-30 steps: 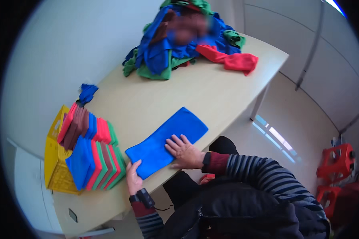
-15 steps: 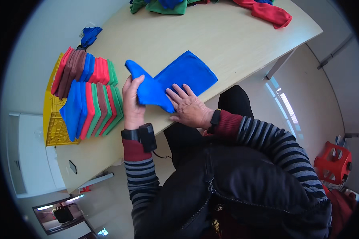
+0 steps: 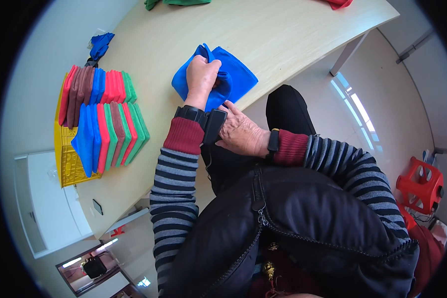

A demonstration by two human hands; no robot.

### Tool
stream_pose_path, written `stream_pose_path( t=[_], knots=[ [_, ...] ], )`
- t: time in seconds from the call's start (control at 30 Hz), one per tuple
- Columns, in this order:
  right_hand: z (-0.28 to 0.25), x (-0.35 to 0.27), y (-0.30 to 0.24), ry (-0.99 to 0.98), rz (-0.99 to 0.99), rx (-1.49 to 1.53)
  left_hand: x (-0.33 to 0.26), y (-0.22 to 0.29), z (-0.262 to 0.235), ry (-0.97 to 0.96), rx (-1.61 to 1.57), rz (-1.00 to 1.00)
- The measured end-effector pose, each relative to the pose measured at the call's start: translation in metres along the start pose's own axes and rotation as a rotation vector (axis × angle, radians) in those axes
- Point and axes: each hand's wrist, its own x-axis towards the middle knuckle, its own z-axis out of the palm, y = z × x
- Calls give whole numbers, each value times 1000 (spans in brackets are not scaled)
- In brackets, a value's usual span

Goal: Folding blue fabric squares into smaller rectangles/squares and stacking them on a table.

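Clock directions are taken from the cloth, with 12 o'clock at the top of the view.

Workpiece: one blue cloth [image 3: 239, 74], located on the table [image 3: 154, 54] near its front edge. The 3 o'clock portion lies flat. The 9 o'clock portion is raised and curls over toward it.

Left hand [image 3: 201, 75]: positioned over the cloth, forearm entering from 6 to 7 o'clock. The fingers are closed and grip the raised portion of the cloth. A box [image 3: 215, 126] is strapped at the wrist.

Right hand [image 3: 243, 133]: positioned at 5 o'clock, at the table's front edge. The fingertips point toward the cloth's near edge and are partly hidden; whether they grip it cannot be told. The wrist carries a dark strap [image 3: 273, 141].

Surroundings:
- 8 o'clock: folded cloths on edge, in a rear row [image 3: 88, 89] and a front row [image 3: 116, 131]; colours are red, brown, blue and green. A yellow crate [image 3: 68, 161] adjoins both rows.
- Between 9 and 10 o'clock: blue bundle [image 3: 101, 46].
- 11 o'clock: green cloth [image 3: 186, 1], cut off by the frame.
- 2 o'clock: red cloth [image 3: 340, 3], likewise cut off.
- 4 o'clock: red stool [image 3: 416, 180] on the floor.
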Motion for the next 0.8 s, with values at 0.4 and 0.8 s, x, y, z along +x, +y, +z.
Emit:
stream_pose_path(
  t=[0.4,0.8],
  knots=[
    [4,-2,7,89,44,62,-23,15,10,-31,-228,58],
    [-5,0,3,47,19,9,-80,-86,-21,106,295,455]
  ],
)
